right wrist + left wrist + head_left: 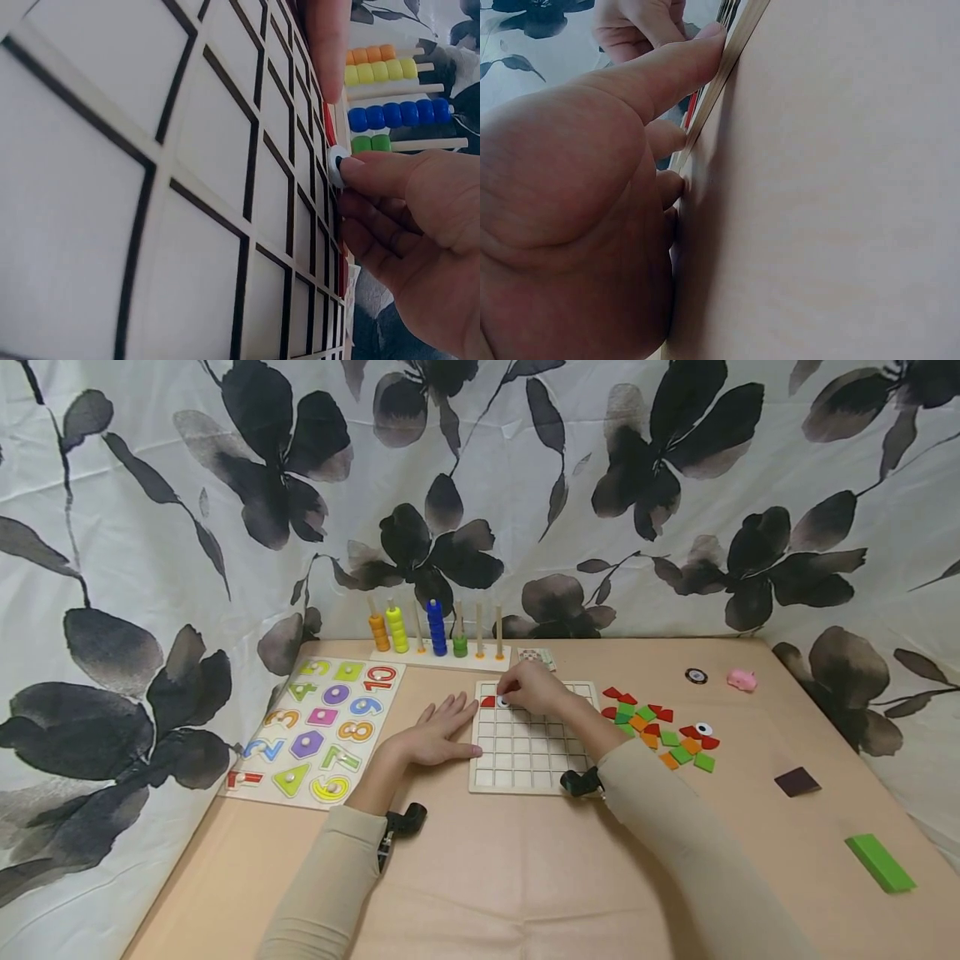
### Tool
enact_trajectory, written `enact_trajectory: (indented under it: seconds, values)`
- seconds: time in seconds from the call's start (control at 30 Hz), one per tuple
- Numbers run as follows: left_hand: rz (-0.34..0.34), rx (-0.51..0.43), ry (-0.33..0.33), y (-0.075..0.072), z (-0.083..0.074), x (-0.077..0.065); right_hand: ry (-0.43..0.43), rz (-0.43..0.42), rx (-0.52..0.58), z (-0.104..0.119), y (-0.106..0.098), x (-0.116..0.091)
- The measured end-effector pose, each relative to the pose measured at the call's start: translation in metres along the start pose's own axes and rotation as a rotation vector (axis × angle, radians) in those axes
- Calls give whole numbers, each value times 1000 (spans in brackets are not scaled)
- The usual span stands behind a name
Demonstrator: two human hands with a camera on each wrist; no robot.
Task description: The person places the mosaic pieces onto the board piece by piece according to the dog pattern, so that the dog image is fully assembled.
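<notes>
A wooden grid board [517,782] lies on the table, with a red piece [488,702] in its top-left cell. My right hand [534,687] reaches over the board's top row. Between thumb and fingers it pinches a white disc with a dark centre [334,166], close to the red piece. Another red piece [343,276] shows further along the same edge in the right wrist view. My left hand [433,735] rests at the board's left side, fingers extended. In the left wrist view its thumb touches the board's edge [727,71].
Loose red, green and orange pieces [669,739] lie right of the board. Left is a number puzzle [345,697]; behind stands a peg rack with coloured beads [437,631]. Farther right are a black ring [696,676], pink figure [742,680], dark square [797,782] and green block [881,862].
</notes>
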State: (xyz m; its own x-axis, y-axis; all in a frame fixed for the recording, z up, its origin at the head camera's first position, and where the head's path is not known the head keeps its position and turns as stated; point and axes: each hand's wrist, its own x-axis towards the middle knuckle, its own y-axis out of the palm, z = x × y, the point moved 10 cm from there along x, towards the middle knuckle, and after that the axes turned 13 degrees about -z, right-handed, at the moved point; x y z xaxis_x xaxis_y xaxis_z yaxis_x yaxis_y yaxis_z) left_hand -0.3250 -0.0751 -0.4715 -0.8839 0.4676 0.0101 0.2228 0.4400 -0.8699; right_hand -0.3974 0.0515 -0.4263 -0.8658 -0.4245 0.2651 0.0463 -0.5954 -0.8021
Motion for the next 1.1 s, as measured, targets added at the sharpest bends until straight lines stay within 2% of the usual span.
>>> enact_trajectory:
  seconds: [0.17,0.37,0.47,0.6,0.77,0.87,0.97,1.1]
  values:
    - [4,-4,1,0,-1,0,-29,-13,-27,1,2,0]
    - [7,12,-9,0,0,-1,-25,-34,22,0,-8,-9]
    - [8,15,-12,0,0,-1,-9,-78,67,-2,-32,-23]
    - [7,11,-13,1,-1,-2,-1,-169,106,-14,-77,-50]
    - [7,13,-14,1,0,-2,115,-241,70,-54,-132,-89]
    - [2,10,-8,1,0,-1,200,-239,18,-87,-153,-110]
    - [4,8,-5,2,-1,0,324,-182,11,-124,-160,-130]
    - [12,12,-15,2,0,0,474,-76,60,-161,-153,-151]
